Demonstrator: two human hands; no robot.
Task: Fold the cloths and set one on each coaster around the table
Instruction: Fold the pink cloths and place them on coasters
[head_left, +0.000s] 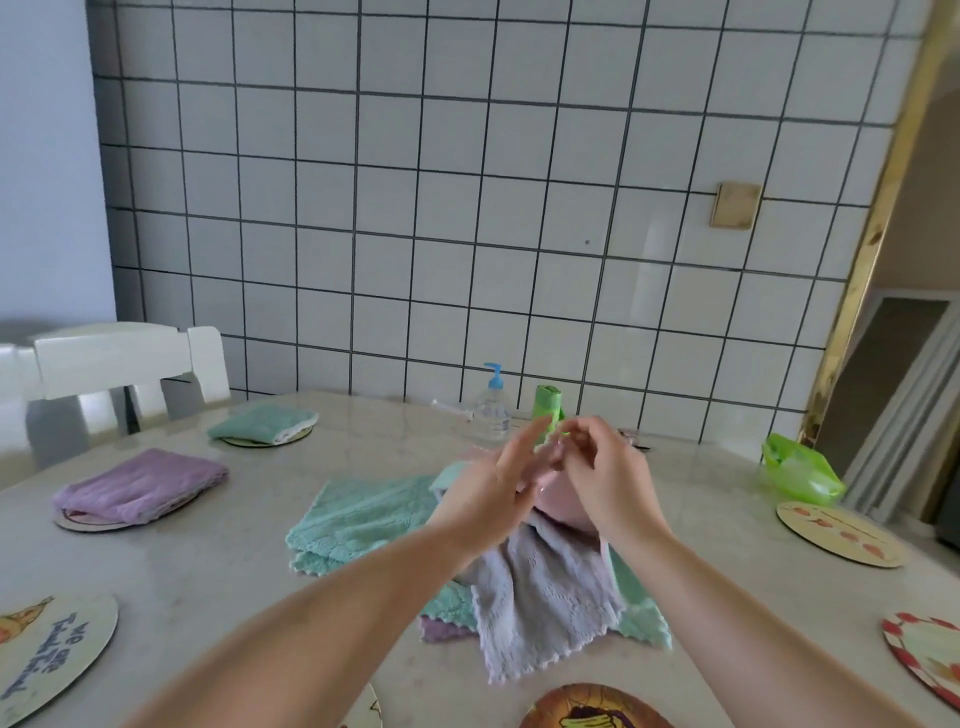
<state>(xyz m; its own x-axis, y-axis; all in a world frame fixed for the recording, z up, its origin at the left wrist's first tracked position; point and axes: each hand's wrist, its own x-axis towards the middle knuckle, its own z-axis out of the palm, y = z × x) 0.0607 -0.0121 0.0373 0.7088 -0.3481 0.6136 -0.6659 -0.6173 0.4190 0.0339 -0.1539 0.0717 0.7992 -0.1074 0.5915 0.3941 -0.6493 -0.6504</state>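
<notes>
Cloth on polished stone

Below the fingers (540, 441) fluffy, waffle-textured cloths (363, 519) are heaped on a smooth, faintly glossy marbled table (208, 571); beyond them, glazed wall tiles (415, 208) are seen

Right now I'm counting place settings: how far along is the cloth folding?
Done: a folded teal cloth and a folded purple cloth each lie on a round coaster at the far left. In hand: the left hand and right hand meet above the pile of unfolded cloths; what they grip is unclear. Left: the pile, and bare coasters such as the tulip-printed one.
</notes>
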